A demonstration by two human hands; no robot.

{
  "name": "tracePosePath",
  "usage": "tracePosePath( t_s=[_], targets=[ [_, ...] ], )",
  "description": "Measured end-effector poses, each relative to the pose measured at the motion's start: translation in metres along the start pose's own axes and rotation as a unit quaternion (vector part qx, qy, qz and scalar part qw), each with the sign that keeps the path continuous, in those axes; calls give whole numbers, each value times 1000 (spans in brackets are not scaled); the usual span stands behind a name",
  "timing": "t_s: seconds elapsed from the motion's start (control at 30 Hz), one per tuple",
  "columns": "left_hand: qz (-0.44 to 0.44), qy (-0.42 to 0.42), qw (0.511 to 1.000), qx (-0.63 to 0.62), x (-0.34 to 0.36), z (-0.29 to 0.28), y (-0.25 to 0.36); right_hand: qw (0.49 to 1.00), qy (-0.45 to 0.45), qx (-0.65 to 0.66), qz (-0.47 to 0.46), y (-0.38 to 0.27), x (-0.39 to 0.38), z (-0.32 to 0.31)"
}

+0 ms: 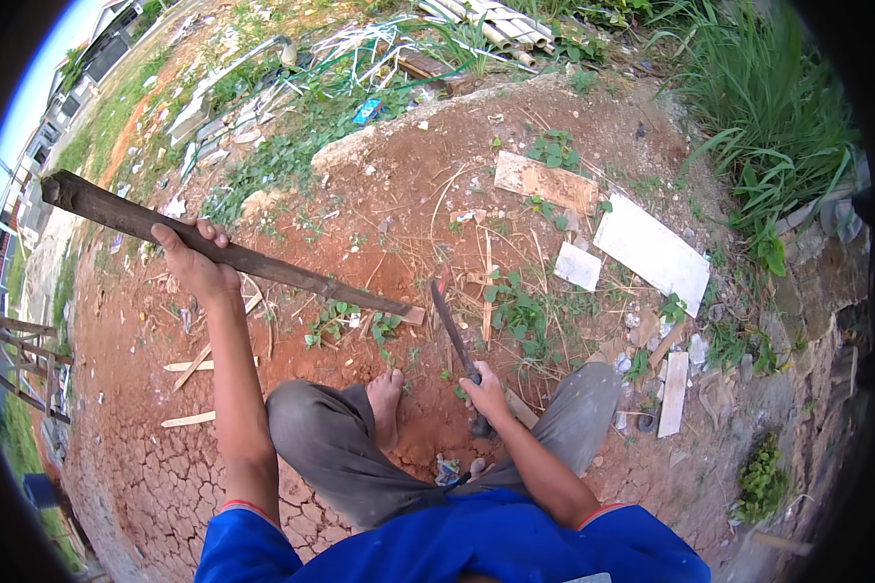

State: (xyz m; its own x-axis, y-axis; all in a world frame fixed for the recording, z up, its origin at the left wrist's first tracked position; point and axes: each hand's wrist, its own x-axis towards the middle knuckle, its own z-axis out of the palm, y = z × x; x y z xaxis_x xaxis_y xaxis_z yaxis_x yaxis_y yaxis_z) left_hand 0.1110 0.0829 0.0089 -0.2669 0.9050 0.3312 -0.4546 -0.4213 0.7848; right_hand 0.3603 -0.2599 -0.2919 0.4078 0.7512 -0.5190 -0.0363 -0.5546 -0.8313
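My left hand [202, 264] is wrapped round a long dark wooden plank [297, 276] nearer its upper left end. The plank slopes down to the right, and its lower end shows a paler face of bare wood. In my right hand [486, 394] is the handle of a machete [449, 323], its dark blade pointing up and away from me. Reddish colour shows near the blade's tip. The blade stands just right of the plank's pale end, with a gap between them. My bare foot [385, 396] is on the red soil below that end.
Pale wood strips [189, 420] lie at the left. To the right are a white board [653, 251], a smaller white piece [577, 266] and a brown board [546, 182]. Bamboo poles [501, 27] and debris lie at the back; tall grass [773, 107] grows far right. A wooden frame [29, 361] stands far left.
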Motion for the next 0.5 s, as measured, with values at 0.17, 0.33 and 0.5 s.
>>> tracePosePath(
  t_s=[0.17, 0.33, 0.5],
  targets=[
    [18, 0, 1000, 3, -4, 1, -1, 998, -5, 36, 44, 20, -7, -7],
    [21, -24, 1000, 0, -5, 0, -4, 998, -4, 40, 56, 28, -2, -10],
    [8, -32, 999, -14, -5, -2, -4, 998, 13, 42, 55, 28, 0, -11]
  ],
)
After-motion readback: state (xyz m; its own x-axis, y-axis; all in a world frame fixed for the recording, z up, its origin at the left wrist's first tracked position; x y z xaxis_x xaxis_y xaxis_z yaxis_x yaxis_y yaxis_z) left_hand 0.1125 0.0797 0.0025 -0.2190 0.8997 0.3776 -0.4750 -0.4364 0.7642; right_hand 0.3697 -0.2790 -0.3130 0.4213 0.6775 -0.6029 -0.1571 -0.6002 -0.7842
